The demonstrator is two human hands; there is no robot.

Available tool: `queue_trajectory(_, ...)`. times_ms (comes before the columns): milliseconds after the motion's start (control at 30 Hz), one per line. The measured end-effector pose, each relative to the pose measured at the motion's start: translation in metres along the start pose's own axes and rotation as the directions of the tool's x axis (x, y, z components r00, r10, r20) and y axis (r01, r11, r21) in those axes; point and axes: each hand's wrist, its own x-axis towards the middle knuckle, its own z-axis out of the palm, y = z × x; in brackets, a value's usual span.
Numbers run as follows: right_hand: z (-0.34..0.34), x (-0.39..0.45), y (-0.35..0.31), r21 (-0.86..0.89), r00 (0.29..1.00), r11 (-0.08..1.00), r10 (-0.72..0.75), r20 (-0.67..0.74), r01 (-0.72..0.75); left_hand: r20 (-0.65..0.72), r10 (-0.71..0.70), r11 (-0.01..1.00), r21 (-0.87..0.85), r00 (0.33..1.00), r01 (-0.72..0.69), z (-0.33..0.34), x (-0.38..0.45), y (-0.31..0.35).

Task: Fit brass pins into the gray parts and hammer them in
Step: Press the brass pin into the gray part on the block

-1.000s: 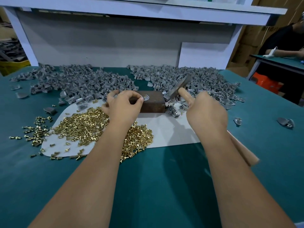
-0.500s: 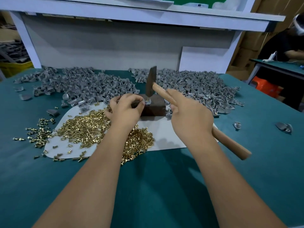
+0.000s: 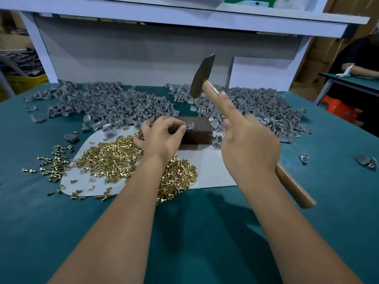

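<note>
2 bare forearms reach in from the near edge of the worktop (image 3: 61,232), which is covered in teal cloth. A white sheet (image 3: 213,171) lies just past the near middle, and a heap of brass pins (image 3: 114,158) covers its left half, with loose pins spilling off its left edge onto the cloth.

The left hand (image 3: 162,136) rests over the far side of that heap, fingers curled, its thumb and fingertips pinching a small gray part (image 3: 189,126) that sits on top of a dark brown block (image 3: 199,132) at the far edge of the sheet. Whether a pin is seated in the part cannot be made out.

The right hand (image 3: 250,146) is to the right of the block and raised, wrapped around the wooden handle of a hammer (image 3: 202,76), its index finger laid straight along the handle. The handle's butt juts out behind the wrist toward the right edge. The dark hammer head is up in the air, above and beyond the block, not touching anything.

Beyond the block, a broad pile of gray parts (image 3: 114,103) stretches along the far edge of the worktop from left to right, with a few strays near the right edge. A white shelf frame (image 3: 184,19) stands behind.
</note>
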Motion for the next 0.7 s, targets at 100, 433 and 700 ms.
queue_trajectory(100,0.0043,-0.0030,0.0001,-0.042,0.988,0.997,-0.055,0.147,0.062,-0.008,-0.028,1.000,-0.003,1.000,0.028,-0.0006,0.0002,0.0032)
queue_trajectory(433,0.0093,-0.0029,-0.0019,-0.106,0.976,0.991,-0.061,0.210,0.084,-0.047,-0.019,0.999,-0.042,0.999,0.017,0.0003,0.0000,0.0014)
queue_trajectory(700,0.0092,-0.0034,0.0024,-0.061,0.991,0.996,-0.055,0.123,0.063,-0.061,-0.025,1.000,-0.018,0.998,0.024,0.0038,0.0019,0.0002)
